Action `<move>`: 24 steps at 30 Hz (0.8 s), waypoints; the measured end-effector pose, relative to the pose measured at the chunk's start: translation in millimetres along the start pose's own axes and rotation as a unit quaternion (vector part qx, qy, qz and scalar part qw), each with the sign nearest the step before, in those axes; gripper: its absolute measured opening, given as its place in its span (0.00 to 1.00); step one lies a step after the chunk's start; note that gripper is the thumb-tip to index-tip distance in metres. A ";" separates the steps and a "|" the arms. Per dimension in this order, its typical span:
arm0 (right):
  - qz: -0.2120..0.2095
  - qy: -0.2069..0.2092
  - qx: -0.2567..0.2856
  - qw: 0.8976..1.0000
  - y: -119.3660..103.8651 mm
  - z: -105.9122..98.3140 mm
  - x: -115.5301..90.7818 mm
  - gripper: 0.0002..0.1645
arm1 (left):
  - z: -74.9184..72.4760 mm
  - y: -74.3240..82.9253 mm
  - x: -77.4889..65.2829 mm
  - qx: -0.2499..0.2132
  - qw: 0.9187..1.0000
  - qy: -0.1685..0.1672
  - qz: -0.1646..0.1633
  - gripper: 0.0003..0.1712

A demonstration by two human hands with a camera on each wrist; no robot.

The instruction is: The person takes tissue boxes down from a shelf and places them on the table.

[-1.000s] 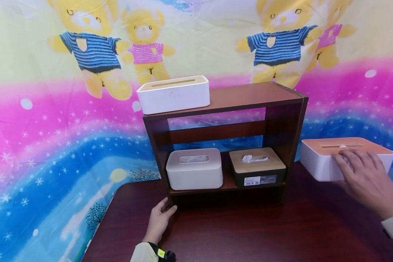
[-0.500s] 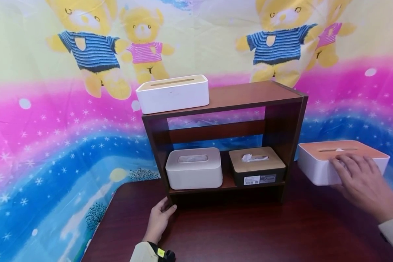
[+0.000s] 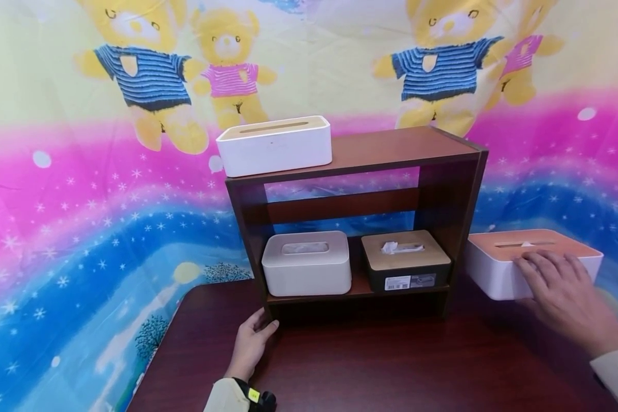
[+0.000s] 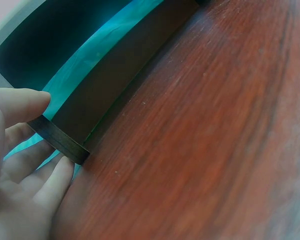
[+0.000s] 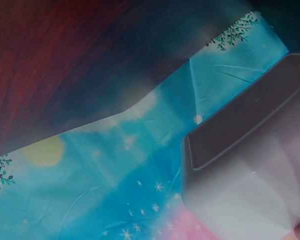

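A brown shelf [image 3: 345, 206] stands on the dark red surface [image 3: 365, 366], and just right of it the orange-topped tissue box [image 3: 504, 260] hangs in the right hand [image 3: 566, 297], fingers bent over its near rim; the left hand [image 3: 249, 343] curls, thumb opposite fingers, round the shelf's left foot.
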State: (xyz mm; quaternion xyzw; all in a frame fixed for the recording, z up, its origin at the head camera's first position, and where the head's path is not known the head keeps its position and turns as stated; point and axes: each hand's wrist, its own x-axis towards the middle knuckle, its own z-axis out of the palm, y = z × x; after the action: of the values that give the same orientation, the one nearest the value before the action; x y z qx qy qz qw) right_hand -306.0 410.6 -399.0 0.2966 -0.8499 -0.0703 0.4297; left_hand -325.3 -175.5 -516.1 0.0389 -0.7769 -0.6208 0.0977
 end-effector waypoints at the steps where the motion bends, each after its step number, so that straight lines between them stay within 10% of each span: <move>1: 0.001 -0.001 0.000 1.000 -0.6 0.5 -0.3 0.50 | 0.1 -0.1 0.0 0.000 1.000 0.000 0.000 0.34; 24: 0.001 -0.013 0.015 1.000 -8.6 13.6 -10.1 0.50 | -0.1 -2.7 1.6 0.000 1.000 -0.001 0.000 0.33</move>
State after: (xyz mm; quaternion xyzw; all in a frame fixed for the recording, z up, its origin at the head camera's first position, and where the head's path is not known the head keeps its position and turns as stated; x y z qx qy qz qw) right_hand -308.2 407.4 -417.7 0.3014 -0.8568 -0.0606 0.4140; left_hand -327.0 -176.5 -518.6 0.0382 -0.7770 -0.6208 0.0965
